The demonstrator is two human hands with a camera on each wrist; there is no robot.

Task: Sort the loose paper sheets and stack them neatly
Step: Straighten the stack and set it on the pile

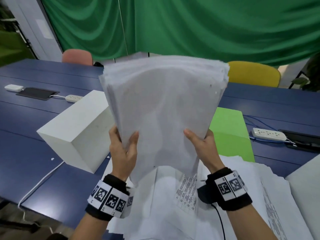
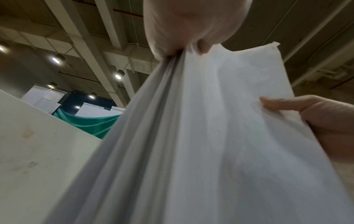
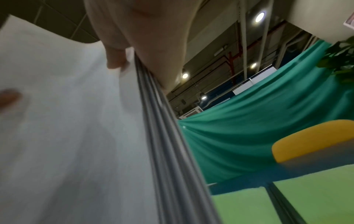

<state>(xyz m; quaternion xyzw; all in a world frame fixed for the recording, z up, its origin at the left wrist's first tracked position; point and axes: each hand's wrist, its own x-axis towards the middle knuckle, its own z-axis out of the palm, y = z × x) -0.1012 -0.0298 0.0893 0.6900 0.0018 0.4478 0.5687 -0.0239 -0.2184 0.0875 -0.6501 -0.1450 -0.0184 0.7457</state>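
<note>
A thick stack of white paper sheets [image 1: 161,108] is held upright above the table, its top edge uneven. My left hand [image 1: 123,144] grips the stack's lower left side, thumb on the near face. My right hand [image 1: 201,144] grips the lower right side the same way. In the left wrist view the layered stack edge [image 2: 153,121] runs up into my left hand [image 2: 189,30], and the right hand's thumb [image 2: 283,104] presses the near face. In the right wrist view my right hand [image 3: 141,42] pinches the sheet edges [image 3: 159,121]. More loose printed sheets [image 1: 187,196] lie spread on the table below.
A white box [image 1: 76,132] stands on the blue table [image 1: 34,153] at the left. A green sheet [image 1: 228,132] lies behind the stack. Power strips [image 1: 268,134] and cables sit at both sides. A pink chair [image 1: 77,57] and a yellow chair [image 1: 253,73] stand beyond the table.
</note>
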